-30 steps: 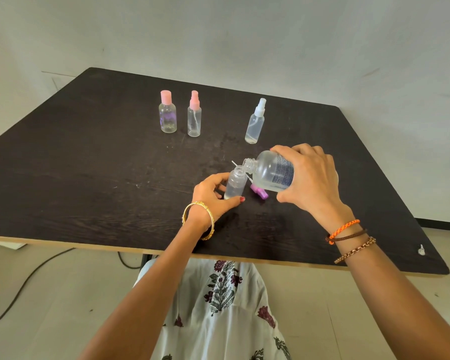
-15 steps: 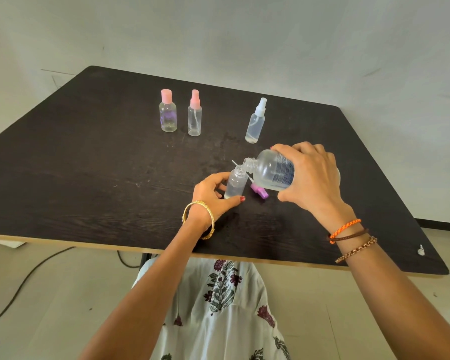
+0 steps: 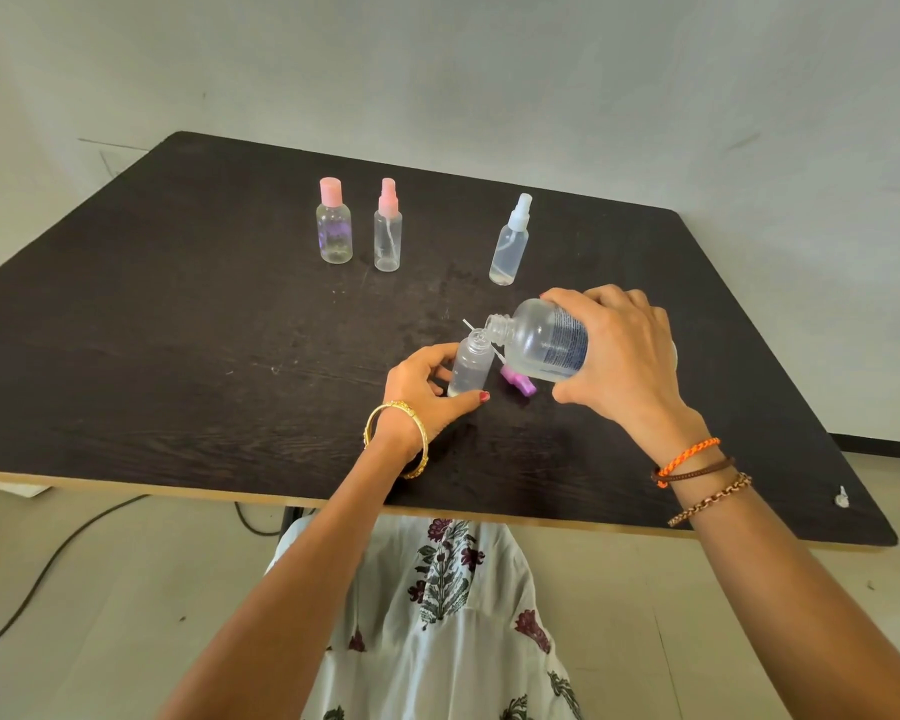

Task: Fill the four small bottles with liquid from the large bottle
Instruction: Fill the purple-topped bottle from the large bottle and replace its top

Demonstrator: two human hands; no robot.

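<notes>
My right hand grips the large clear bottle, tipped on its side with its open neck over the mouth of a small uncapped bottle. My left hand holds that small bottle upright on the dark table; it looks nearly full of clear liquid. Its purple spray cap lies on the table just behind it, with the white tube pointing back left. Three capped small bottles stand farther back: a pink-capped round bottle, a pink spray bottle and a white spray bottle.
A small white cap lies near the table's front right corner. A black cable runs over the floor at lower left. A white wall stands behind the table.
The view has shifted very slightly. Both hands and both bottles keep the same pose, with the large bottle still tipped over the small one.
</notes>
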